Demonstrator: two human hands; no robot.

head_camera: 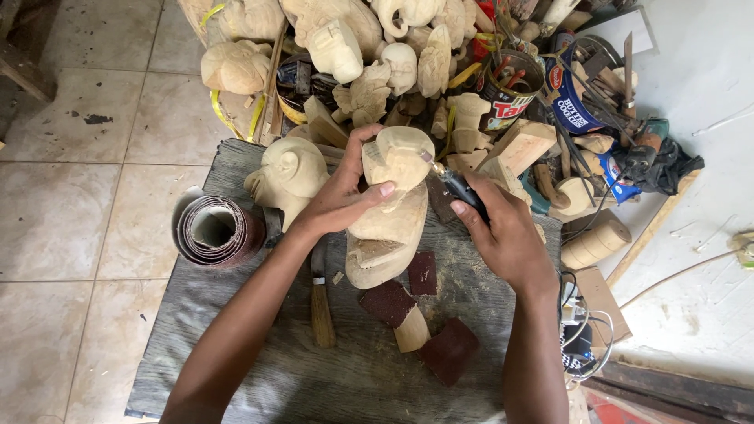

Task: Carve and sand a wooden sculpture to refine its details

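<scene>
The pale wood carving (390,212) stands on the bench (236,369), stiff and probably fairly light, best gripped around its thick middle. The left hand (342,196) wraps its fingers there, while the right hand (503,235) pinches a rotary tool (455,184) whose tip touches the carving's top, just beyond the left fingers.

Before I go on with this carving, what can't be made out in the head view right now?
- Rotary tool: its body is mostly wrapped by the right hand.
- Wooden carving: the left side is covered by the left hand.
- Knife: its blade is hidden under the left forearm; only the handle shows.
- Pile of carved figures: cut off by the top edge.
- Tool bit's contact point on the carving: too small to tell.
</scene>
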